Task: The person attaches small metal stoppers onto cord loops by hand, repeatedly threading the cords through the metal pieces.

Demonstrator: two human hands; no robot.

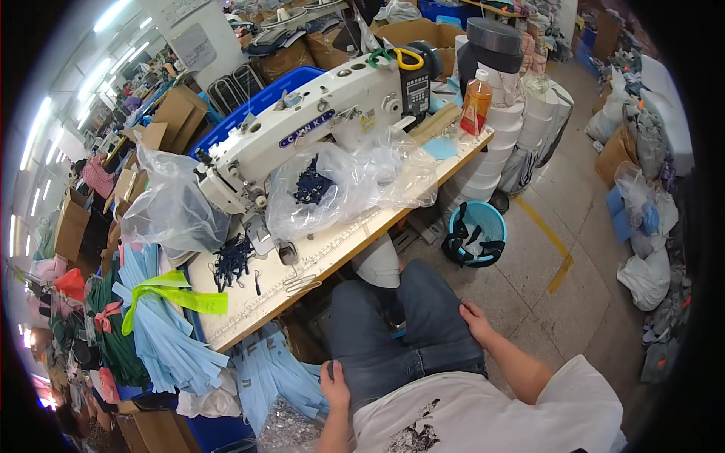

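Observation:
My left hand [334,385] rests against the outer side of my left thigh, thumb showing and fingers loosely laid, partly hidden. My right hand [476,323] lies on my right thigh with nothing in it. Ahead of my lap stands a white sewing machine [317,121] on a pale worktable [257,306]. A loose pile of small dark-blue cord loops [233,260] lies left of the needle area. More dark-blue pieces [312,183] sit in a clear plastic bag [351,177] beneath the machine arm. Light-blue fabric strips [170,325] drape over the table's left end, a neon-yellow strip [177,298] across them.
Scissors [408,60] with green and yellow handles lie atop the machine. An orange bottle [476,103] stands at the table's right end. A turquoise basket [483,223] is on the floor by my right knee. White rolls [483,151] are stacked behind; bags [646,279] line the right side.

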